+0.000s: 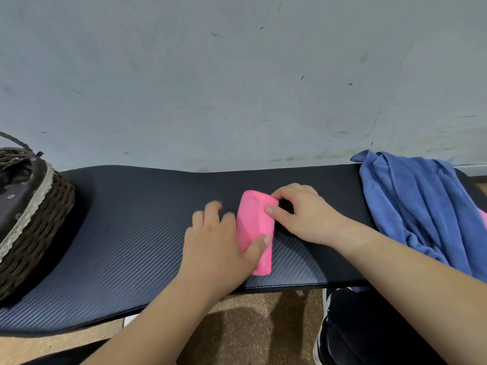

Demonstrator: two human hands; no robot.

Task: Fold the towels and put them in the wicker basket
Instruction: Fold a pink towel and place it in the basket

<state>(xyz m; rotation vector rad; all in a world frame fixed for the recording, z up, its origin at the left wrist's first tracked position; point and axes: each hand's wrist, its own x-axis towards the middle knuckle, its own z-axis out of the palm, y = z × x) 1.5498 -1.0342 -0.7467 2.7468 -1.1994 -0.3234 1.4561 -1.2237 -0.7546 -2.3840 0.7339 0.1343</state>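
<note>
A pink towel [253, 219], folded into a narrow bundle, lies in the middle of the black bench [131, 219]. My left hand [218, 243] grips its left side, thumb pressed on top near the lower end. My right hand [300, 214] pinches its upper right edge between thumb and fingers. A blue towel [421, 206] lies crumpled and unfolded at the bench's right end, hanging over the front edge. The dark wicker basket [39, 225] stands at the left end, with a dark patterned lining and a pale lace trim.
A grey scuffed wall [237, 75] runs directly behind the bench. Below the front edge are brown flooring [250, 333] and a dark shoe [342, 333] at the lower right. A small patch of pink [482, 216] shows behind the blue towel.
</note>
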